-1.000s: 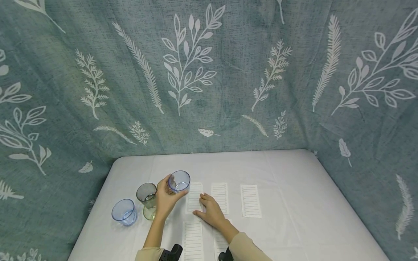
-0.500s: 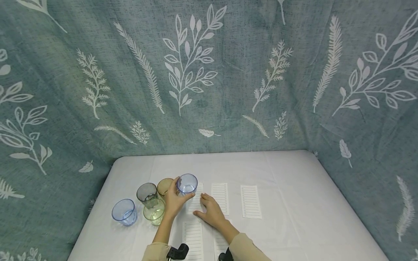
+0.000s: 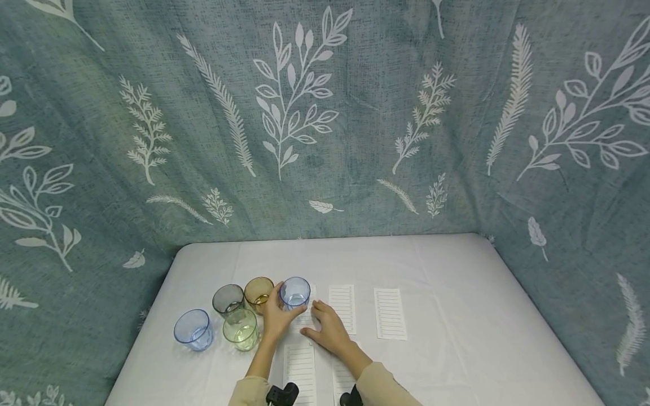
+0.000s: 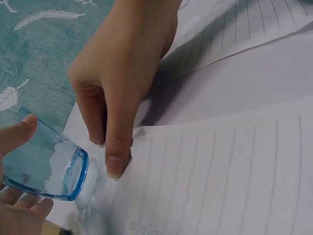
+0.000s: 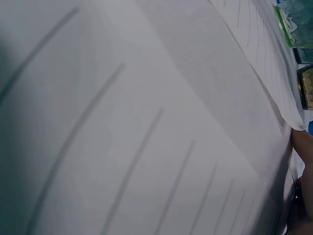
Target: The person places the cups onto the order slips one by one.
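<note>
My left hand (image 3: 276,318) holds a clear blue glass (image 3: 295,293) by its sides, thumb on the near side. The glass is at the far end of a lined paper slip (image 3: 304,321), partly covering it. In the left wrist view the base of the blue glass (image 4: 76,176) is just above or on the surface; I cannot tell which. My right hand (image 3: 330,330) rests at the right edge of that slip, thumb apart from the fingers. In the left wrist view the right hand's thumb and a finger touch the slip's end (image 4: 195,171).
Left of my hands stand a grey glass (image 3: 228,299), an amber glass (image 3: 258,294), a green glass (image 3: 241,332) and another blue glass (image 3: 194,330). More lined slips lie on the white table (image 3: 457,361), including one to the right (image 3: 390,313). A leaf-patterned curtain (image 3: 355,129) hangs behind.
My left hand has carried the blue glass rightward and lower, toward the slip beside my right hand. The amber and green glasses are now in fuller view. My right hand stays put.
</note>
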Demonstrator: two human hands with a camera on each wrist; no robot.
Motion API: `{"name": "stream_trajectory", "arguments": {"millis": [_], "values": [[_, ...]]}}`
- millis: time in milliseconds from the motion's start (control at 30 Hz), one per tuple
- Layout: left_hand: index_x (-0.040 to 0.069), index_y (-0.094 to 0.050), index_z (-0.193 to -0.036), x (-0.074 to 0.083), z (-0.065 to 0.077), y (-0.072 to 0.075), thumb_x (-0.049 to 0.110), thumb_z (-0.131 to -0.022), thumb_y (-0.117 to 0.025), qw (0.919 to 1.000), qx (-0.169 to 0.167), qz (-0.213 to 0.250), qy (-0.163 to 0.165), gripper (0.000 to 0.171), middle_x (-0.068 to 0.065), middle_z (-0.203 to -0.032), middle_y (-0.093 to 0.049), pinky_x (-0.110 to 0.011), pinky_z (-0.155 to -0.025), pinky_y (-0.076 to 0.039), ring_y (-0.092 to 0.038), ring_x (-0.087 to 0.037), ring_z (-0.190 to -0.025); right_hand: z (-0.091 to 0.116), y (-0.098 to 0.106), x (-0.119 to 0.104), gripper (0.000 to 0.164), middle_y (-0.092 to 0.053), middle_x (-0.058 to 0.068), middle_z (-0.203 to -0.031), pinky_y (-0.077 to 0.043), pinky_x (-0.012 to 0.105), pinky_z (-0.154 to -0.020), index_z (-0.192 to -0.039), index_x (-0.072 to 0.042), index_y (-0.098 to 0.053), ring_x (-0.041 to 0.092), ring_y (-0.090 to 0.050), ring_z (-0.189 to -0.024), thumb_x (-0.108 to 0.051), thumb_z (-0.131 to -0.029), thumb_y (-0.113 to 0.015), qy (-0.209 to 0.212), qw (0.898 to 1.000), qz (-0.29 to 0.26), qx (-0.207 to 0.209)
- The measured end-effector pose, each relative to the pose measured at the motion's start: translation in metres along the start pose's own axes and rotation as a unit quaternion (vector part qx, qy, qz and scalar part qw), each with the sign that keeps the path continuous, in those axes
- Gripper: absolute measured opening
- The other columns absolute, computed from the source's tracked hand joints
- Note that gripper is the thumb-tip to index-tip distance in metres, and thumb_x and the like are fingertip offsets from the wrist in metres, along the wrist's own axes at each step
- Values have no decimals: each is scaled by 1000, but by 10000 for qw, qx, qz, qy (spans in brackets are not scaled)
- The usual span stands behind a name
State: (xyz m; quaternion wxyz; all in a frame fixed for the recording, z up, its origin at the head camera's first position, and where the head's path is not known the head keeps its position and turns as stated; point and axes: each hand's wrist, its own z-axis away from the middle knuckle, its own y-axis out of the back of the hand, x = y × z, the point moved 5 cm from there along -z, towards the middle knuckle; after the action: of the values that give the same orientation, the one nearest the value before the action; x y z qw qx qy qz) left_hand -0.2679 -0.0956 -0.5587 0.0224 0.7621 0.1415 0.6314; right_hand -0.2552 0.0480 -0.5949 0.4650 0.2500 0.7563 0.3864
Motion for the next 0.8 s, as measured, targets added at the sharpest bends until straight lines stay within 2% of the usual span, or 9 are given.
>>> {"name": "stream_trajectory", "arguments": {"millis": [200, 500, 633, 800], "values": [[-14, -41, -131, -5, 2, -2, 2, -64, -84, 9999, 101, 6, 39, 81, -35, -132, -45, -49, -102, -39, -42, -48, -124, 0, 1, 1, 63, -55, 22, -129, -40, 45, -103, -117, 11, -59, 36, -48, -124, -36, -79, -75, -6, 10000, -44, 66], [-12, -41, -131, -10, 4, -4, 2, -65, -83, 9999, 66, 40, 104, 80, -35, -131, -46, -51, -102, -39, -44, -49, -122, -1, 1, 2, 62, -56, 22, -127, -41, 45, -102, -114, 11, -61, 36, -50, -121, -35, -76, -76, 25, 9997, -120, 188], [-11, -39, -133, -12, 5, -5, 5, -66, -83, 9997, 12, -152, 165, 82, -36, -129, -46, -53, -101, -40, -45, -49, -120, -2, -1, 4, 61, -56, 21, -127, -41, 45, -102, -115, 12, -60, 35, -50, -121, -34, -78, -75, 26, 9997, -75, 214], [-15, -40, -131, -15, 6, -6, 12, -69, -81, 9987, -135, -454, 177, 79, -37, -127, -48, -55, -102, -37, -45, -50, -120, -1, -1, 5, 53, -56, 20, -127, -41, 45, -102, -115, 10, -61, 35, -50, -121, -30, -82, -72, -38, 9997, -80, 218]]}}
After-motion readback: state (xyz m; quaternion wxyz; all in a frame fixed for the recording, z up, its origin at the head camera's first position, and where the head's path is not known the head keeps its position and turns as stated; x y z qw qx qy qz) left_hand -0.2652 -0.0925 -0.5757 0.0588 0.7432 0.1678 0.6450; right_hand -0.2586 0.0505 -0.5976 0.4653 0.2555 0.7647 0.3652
